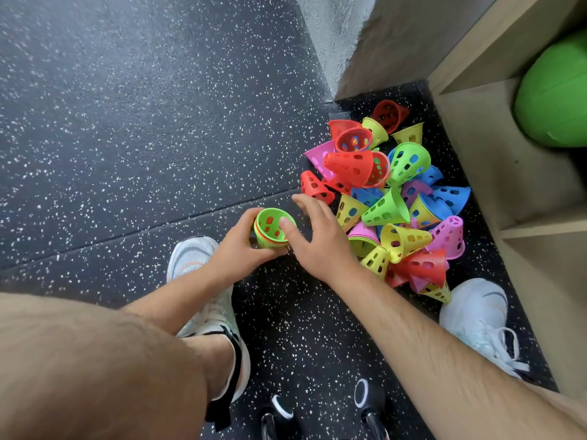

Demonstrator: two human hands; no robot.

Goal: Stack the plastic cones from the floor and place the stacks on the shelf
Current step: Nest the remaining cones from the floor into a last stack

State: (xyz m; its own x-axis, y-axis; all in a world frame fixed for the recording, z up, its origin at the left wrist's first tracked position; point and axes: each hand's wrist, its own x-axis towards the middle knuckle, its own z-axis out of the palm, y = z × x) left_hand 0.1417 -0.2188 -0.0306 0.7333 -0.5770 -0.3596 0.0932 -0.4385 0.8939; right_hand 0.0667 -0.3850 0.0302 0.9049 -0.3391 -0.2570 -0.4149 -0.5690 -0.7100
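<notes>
Low over the floor, the left grip curls round a stack of nested cones, green one innermost, mouth up, while the right grip, fingers spread, thumbs its rim, left of the loose cone pile beside the shelf, whose far compartment holds a green ball.

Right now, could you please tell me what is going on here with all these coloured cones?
A person crouches on the speckled floor beside a wooden shelf. Their left hand grips a small stack of cones, green one innermost, while the right hand, fingers spread, touches its rim with the thumb. Most cones lie loose in a pile by the shelf, which shows only a green ball.
</notes>
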